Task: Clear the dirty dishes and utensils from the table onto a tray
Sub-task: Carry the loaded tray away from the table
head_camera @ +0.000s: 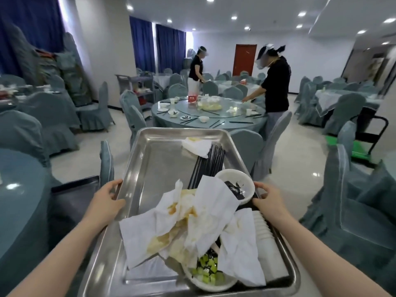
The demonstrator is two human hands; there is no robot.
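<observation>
tray: steel tray [137, 168] carried in front of me, near end heaped with stained napkins [180, 224], a bowl of green scraps [211, 275], stacked cups [264, 234]
left hand: left hand [107, 198] grips the left rim
right hand: right hand [269, 198] grips the right rim, beside a white bowl [235, 183]
chopsticks: black chopsticks [209, 163] bundled mid-tray
progress: i judge it partly done; round table [235, 125] ahead has bowls, plates and chopsticks left
writing: red box [192, 98] on that table, print unreadable
</observation>
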